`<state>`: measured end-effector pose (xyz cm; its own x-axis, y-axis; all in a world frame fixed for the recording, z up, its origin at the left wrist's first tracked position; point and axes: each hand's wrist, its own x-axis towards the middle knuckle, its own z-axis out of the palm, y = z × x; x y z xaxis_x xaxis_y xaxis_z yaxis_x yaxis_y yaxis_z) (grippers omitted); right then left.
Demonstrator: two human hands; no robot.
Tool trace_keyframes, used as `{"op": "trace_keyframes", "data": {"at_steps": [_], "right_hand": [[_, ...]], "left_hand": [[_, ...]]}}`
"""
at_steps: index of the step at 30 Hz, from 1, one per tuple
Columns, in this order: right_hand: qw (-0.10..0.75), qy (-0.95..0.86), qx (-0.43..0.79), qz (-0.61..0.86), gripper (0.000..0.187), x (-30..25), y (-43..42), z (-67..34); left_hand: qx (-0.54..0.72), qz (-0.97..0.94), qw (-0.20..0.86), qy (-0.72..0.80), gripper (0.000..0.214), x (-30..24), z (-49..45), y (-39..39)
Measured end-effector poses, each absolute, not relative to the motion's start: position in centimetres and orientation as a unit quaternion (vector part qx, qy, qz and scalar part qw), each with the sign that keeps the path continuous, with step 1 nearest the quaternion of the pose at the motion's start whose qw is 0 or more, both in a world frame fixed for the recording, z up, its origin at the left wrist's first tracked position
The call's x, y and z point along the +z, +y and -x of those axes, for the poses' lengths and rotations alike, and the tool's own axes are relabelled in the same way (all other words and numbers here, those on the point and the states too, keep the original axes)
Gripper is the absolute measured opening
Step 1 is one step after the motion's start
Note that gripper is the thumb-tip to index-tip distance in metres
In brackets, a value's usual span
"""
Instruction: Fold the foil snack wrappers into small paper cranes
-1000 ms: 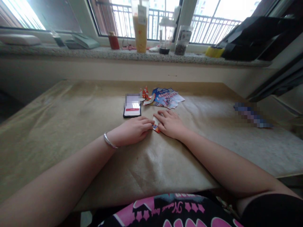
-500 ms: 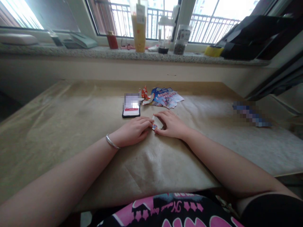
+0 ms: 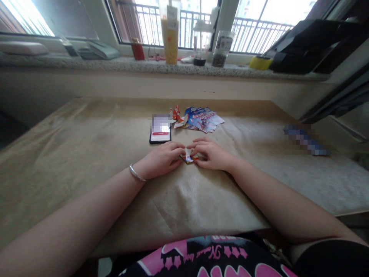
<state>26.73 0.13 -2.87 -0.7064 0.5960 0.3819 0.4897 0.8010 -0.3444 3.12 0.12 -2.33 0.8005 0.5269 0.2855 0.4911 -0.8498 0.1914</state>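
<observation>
Brown paper covers desk (image 3: 86, 161). Item 1: small folded paper (image 3: 188, 157), on desk at centre. I see left grip (image 3: 161, 158) and right grip (image 3: 212, 154) both closed on it, fingertips pinching. Phone (image 3: 160, 133) just behind left grip; printed sheets (image 3: 203, 118) beyond.

two hands (image 3: 161, 158) (image 3: 212, 154), one folded paper (image 3: 188, 158), one phone (image 3: 160, 133), one bracelet (image 3: 135, 174)
</observation>
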Motion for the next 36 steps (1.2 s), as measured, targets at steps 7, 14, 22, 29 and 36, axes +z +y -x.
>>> {"op": "trace_keyframes", "data": {"at_steps": [7,14,22,29,36], "right_hand": [[0.202,-0.927,0.066,0.308,0.01,-2.4,0.1,-27.2],[0.186,-0.922,0.054,0.334,0.017,-2.2,0.0,-27.2],[0.204,-0.878,0.067,0.427,0.009,-2.7,-0.1,-26.2],[0.184,-0.867,0.021,0.462,0.009,-2.5,-0.8,-25.6],[0.166,-0.876,0.017,0.452,0.015,-2.5,-1.1,-25.1]], "left_hand": [[0.173,-0.942,0.02,0.286,0.018,-2.5,-3.1,0.3],[0.168,-0.941,-0.011,0.293,0.024,-2.3,-3.1,0.2],[0.159,-0.932,-0.017,0.326,0.018,-2.1,-3.5,0.1],[0.176,-0.925,-0.009,0.336,0.018,-2.7,-3.4,0.4],[0.197,-0.928,-0.021,0.315,0.018,-2.8,-3.8,0.4]]}}
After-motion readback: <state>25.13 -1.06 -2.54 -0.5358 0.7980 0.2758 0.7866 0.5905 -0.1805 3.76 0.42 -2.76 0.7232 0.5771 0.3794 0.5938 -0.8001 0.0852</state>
